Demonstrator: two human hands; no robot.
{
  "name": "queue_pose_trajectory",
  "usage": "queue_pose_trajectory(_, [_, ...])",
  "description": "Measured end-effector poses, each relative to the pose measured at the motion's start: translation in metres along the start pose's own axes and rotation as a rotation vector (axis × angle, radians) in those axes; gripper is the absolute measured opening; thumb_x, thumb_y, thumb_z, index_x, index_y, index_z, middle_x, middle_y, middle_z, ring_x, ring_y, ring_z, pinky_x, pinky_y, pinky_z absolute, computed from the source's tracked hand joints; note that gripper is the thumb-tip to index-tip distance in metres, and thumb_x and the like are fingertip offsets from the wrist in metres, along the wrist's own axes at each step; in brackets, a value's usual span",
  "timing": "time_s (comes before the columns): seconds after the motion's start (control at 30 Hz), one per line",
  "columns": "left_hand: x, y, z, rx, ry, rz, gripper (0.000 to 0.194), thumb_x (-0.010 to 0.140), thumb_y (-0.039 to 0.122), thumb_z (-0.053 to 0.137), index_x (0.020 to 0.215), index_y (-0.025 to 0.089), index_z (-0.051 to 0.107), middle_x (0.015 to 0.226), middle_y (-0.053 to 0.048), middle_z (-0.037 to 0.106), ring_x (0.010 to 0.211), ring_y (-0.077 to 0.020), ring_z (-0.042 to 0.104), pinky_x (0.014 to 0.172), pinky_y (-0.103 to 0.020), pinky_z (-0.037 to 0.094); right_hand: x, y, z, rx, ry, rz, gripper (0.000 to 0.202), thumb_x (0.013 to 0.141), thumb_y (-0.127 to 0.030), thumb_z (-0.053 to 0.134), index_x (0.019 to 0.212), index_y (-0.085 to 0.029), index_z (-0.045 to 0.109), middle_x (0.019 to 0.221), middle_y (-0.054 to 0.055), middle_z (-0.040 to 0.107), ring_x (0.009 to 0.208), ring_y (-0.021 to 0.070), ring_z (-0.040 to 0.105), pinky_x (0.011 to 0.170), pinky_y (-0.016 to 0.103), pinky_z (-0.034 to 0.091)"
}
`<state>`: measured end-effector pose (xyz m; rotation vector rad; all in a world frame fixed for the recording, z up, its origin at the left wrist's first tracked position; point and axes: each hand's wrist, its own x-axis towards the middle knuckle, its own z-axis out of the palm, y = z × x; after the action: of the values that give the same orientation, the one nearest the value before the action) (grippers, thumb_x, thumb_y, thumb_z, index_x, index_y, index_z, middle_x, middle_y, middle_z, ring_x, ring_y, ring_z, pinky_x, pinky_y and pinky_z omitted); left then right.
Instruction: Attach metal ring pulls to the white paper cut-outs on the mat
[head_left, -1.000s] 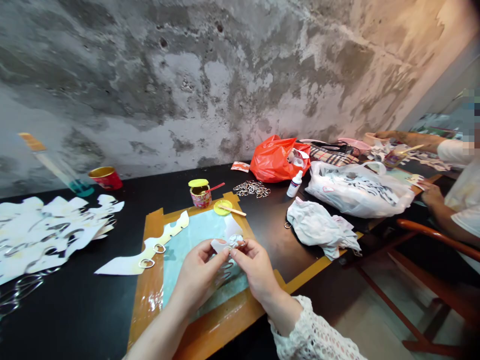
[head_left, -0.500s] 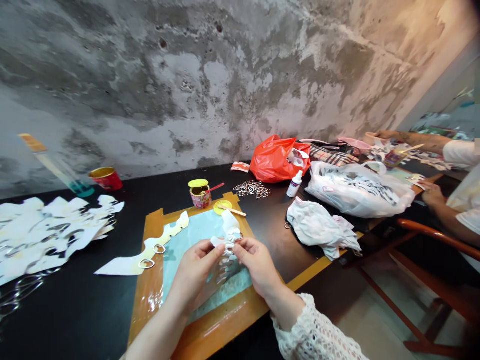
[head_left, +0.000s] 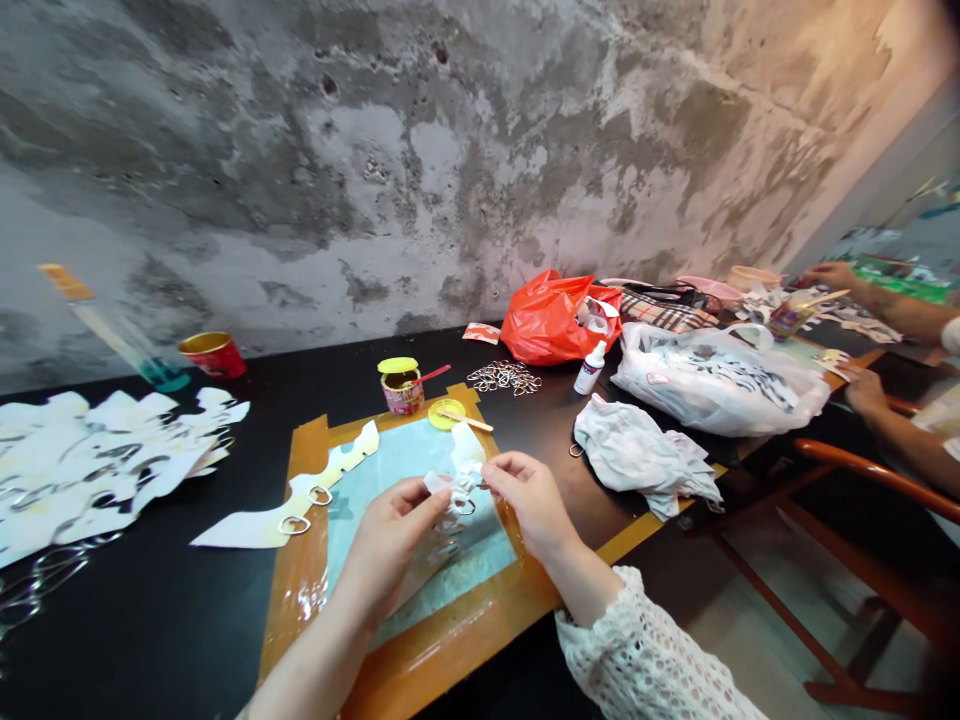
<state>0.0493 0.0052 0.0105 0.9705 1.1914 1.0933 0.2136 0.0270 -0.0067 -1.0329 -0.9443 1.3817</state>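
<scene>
Over the taped light-blue mat (head_left: 356, 540), both my hands are around a white cut strip (head_left: 466, 450) with thin metal rings (head_left: 461, 507) on it. My left hand (head_left: 401, 530) pinches the strip's left part between thumb and fingers. Thumb and index finger of my right hand (head_left: 536, 505) are closed at its right edge; the fingers hide just what is between them. Left of the hands lies another pale strip (head_left: 300, 500) with two metal rings. Behind are an open small tub (head_left: 403, 392) with a red stick and a yellow lid (head_left: 442, 414) with a wooden stick.
White cut pieces (head_left: 82, 470) are piled at left, near a red cup (head_left: 214, 356). Metal rings (head_left: 504, 377), a red bag (head_left: 544, 320), a white bottle (head_left: 590, 368), a cloth (head_left: 641, 455) and a clear bag (head_left: 720, 385) lie behind and right. Another person's hand (head_left: 862, 388) is far right.
My right hand has shifted slightly right, and a ring hanging under the strip now shows more clearly. My left hand stays nearly in place. The other person's far arm has pulled back rightward.
</scene>
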Motion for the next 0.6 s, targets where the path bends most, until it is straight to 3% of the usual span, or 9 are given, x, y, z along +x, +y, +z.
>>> queue_pose_trajectory(0.2, [-0.001,0.003,-0.004,0.069,-0.034,-0.019,0.036,0.069,0.044,0.078,0.093,0.017,0.075,0.082,-0.005,0.075,0.078,-0.0197,0.064,0.072,-0.026,0.047,0.011,-0.012,-0.019,-0.257,-0.221,-0.004,0.022,0.072,-0.036,0.077,0.074,-0.015,0.068,0.072,0.001,0.068,0.066,0.0130,0.058,0.066,0.026,0.043])
queue_pose_trajectory(0.4, [0.003,0.000,-0.010,0.118,-0.139,-0.095,0.039,0.069,0.047,0.077,0.093,0.016,0.074,0.082,-0.007,0.075,0.066,-0.0158,0.060,0.062,-0.025,0.043,0.022,-0.022,-0.036,-0.380,-0.431,0.053,0.020,0.072,-0.032,0.076,0.068,-0.015,0.066,0.063,0.000,0.065,0.058,0.0112,0.053,0.058,0.024,0.036])
queue_pose_trajectory(0.6, [0.006,-0.004,-0.013,0.123,-0.176,-0.121,0.039,0.067,0.047,0.079,0.088,0.015,0.074,0.080,-0.008,0.074,0.065,-0.0164,0.060,0.061,-0.026,0.042,0.024,-0.023,-0.041,-0.521,-0.462,0.018,0.019,0.075,-0.028,0.070,0.062,-0.015,0.065,0.057,-0.002,0.061,0.054,0.0104,0.048,0.054,0.024,0.032])
